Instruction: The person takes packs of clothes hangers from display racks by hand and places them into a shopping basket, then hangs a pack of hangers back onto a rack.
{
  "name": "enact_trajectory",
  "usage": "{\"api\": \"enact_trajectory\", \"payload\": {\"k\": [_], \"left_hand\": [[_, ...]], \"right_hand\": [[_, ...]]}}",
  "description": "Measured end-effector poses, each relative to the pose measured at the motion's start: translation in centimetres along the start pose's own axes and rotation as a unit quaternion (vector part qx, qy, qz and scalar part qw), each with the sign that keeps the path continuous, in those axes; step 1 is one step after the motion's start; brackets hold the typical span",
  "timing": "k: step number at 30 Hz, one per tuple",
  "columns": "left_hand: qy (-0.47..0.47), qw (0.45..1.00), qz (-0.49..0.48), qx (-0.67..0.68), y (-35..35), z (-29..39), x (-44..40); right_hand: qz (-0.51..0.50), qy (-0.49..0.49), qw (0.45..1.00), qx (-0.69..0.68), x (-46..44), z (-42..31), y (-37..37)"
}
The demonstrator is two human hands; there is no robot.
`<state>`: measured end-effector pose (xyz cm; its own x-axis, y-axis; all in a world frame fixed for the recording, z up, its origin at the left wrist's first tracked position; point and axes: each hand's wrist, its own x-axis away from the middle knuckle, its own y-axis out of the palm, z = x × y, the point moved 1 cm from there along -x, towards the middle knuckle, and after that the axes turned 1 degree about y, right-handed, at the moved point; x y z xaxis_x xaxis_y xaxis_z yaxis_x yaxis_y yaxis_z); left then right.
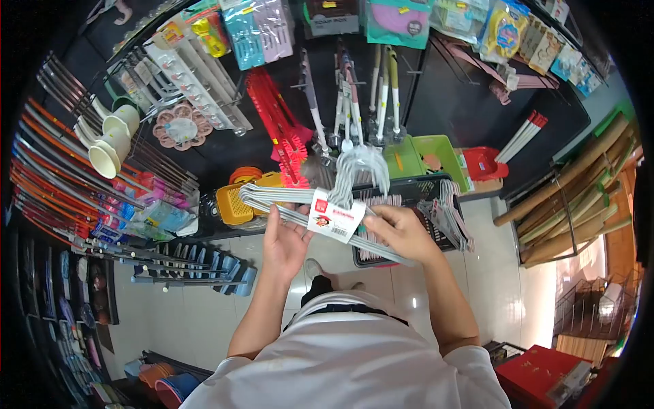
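A bundle of grey hangers (272,198) is held level in front of the body, its hooks pointing up toward the shelf. Around its middle sits a white paper label (334,218) with red print and a barcode. My left hand (286,242) supports the bundle from below on the left, fingers partly behind the hangers and thumb up. On the right, my right hand (398,232) grips the bundle beside the label, thumb near the label's edge. Just beyond is a black basket (364,255) holding more hangers (449,211).
Hanging brushes (279,129) and packaged goods (398,20) cover the rack ahead. Green bins (436,160) and a yellow basket (235,204) stand beneath. Mop poles (61,177) crowd the left. Rolled mats (579,191) stand right, a red box (541,375) lower right.
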<state>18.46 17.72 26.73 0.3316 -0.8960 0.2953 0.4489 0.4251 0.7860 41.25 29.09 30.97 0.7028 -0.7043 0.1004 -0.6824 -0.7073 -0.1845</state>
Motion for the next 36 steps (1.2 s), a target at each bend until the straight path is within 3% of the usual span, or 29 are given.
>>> {"api": "enact_trajectory", "payload": {"k": [5,13,19,21,24,31,34,36], "left_hand": [[-0.020,1.000,0.010,-0.016,-1.1,-1.4,0.5],[-0.020,0.986,0.020,-0.165,-2.7,-2.3,0.9],[-0.081,0.983,0.048,-0.158,-3.2,-3.3,-0.1],[-0.120,0.982,0.055,-0.138,-3.7,-4.1,-0.7],[-0.153,0.975,0.077,-0.139,-4.1,-5.2,-1.6],[-0.212,0.967,0.059,-0.131,-6.6,-8.2,-4.2],[-0.237,0.959,0.078,-0.132,-7.1,-9.8,-5.2],[-0.257,0.955,0.086,-0.124,-7.2,-11.0,-5.7]], "right_hand": [[0.000,0.104,0.981,-0.161,-0.4,5.5,0.1],[0.032,0.144,0.957,-0.249,0.3,10.2,1.9],[0.051,0.131,0.975,-0.173,2.1,10.9,1.1],[0.106,0.022,0.994,-0.015,3.0,9.6,1.6],[0.091,-0.074,0.991,0.061,4.5,9.2,1.9],[0.078,-0.053,0.990,0.108,8.2,9.2,1.2],[0.054,0.031,0.990,0.130,10.2,12.8,0.6],[0.056,0.139,0.972,0.179,12.0,14.6,0.5]]}}
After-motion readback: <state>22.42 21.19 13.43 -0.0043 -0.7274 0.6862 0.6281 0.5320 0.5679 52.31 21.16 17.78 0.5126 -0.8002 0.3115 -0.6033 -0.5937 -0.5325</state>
